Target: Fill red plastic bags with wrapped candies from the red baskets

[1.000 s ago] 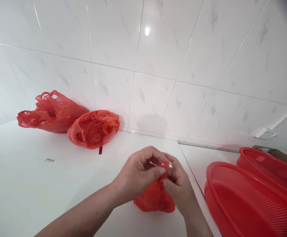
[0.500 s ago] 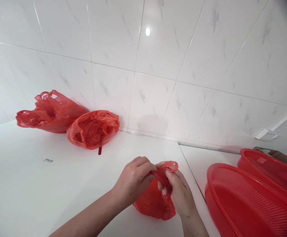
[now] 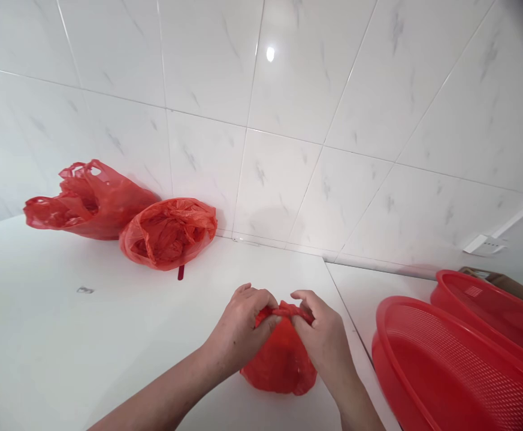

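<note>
A red plastic bag (image 3: 281,362) rests on the white table near its front, bunched at the top. My left hand (image 3: 245,320) pinches the gathered top from the left, thumb and fingers closed on the plastic. From the right, my right hand (image 3: 322,326) grips the same twisted top between thumb and fingers. The bag's neck lies stretched between both hands, and its contents cannot be made out.
Two more red plastic bags stand against the tiled wall: a tall one with handles (image 3: 103,200) and a rounder, open one (image 3: 171,233). Red plastic baskets (image 3: 391,335) stand at the right. A small scrap (image 3: 85,290) lies on the white table (image 3: 41,353).
My right hand has shifted its hold, and the loop that stuck up beside its thumb no longer shows. The bag's top is now drawn into a tighter band between my hands.
</note>
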A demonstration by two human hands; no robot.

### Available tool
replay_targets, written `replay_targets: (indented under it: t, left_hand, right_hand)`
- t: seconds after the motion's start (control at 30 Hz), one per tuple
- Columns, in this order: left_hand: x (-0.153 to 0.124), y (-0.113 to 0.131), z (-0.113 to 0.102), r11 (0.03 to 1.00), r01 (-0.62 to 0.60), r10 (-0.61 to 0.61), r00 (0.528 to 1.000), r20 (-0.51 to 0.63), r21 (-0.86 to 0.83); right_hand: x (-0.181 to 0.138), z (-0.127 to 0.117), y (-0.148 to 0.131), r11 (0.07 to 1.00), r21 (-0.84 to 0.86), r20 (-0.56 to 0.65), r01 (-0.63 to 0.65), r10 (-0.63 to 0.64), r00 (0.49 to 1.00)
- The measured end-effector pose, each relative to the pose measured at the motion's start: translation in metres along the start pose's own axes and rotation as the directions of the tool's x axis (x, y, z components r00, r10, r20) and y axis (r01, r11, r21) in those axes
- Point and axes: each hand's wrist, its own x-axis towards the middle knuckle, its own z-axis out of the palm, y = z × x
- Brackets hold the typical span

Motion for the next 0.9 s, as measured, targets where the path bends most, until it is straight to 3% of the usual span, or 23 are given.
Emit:
replay_targets:
  t: [0.07, 0.3, 0.4, 0.47, 0.53, 0.67, 0.8, 0.9]
  left_hand:
    - [0.000, -0.001, 0.001, 1.000, -0.013, 0.013, 1.000, 0.005, 0.009]
    - [-0.002, -0.007, 0.001, 0.990, -0.133, 0.132, 0.991, 0.024, 0.054]
    - [-0.006, -0.010, 0.002, 0.976, -0.211, 0.210, 0.977, 0.017, 0.045]
    - [-0.010, -0.012, -0.001, 0.966, -0.251, 0.249, 0.968, 0.036, 0.060]
    - [-0.016, -0.013, -0.008, 0.962, -0.265, 0.258, 0.961, 0.095, 0.070]
    - [-0.035, -0.020, -0.028, 0.973, -0.212, 0.182, 0.947, 0.266, 0.089]
    - [-0.054, -0.033, -0.039, 0.995, -0.064, 0.032, 0.930, 0.365, 0.076]
    - [-0.061, -0.044, -0.040, 0.998, 0.057, -0.060, 0.944, 0.325, 0.019]
  right_hand:
    - [0.001, 0.001, 0.001, 0.999, -0.023, -0.017, -0.034, 0.033, 0.999]
    - [-0.002, -0.010, -0.007, 0.933, 0.360, 0.170, 0.007, -0.073, 0.983]
    - [-0.001, -0.011, -0.005, 0.898, 0.438, 0.157, -0.034, -0.039, 0.987]
    - [0.002, -0.009, 0.003, 0.923, 0.379, 0.094, -0.071, 0.037, 0.995]
    - [0.006, -0.009, 0.019, 0.970, 0.227, -0.044, -0.082, 0.095, 0.995]
    - [0.017, -0.015, 0.071, 0.987, -0.116, -0.296, -0.112, 0.073, 0.952]
    - [0.018, -0.019, 0.112, 0.959, -0.204, -0.256, -0.195, 0.140, 0.957]
    - [0.012, -0.022, 0.123, 0.969, -0.134, -0.220, -0.209, 0.176, 0.959]
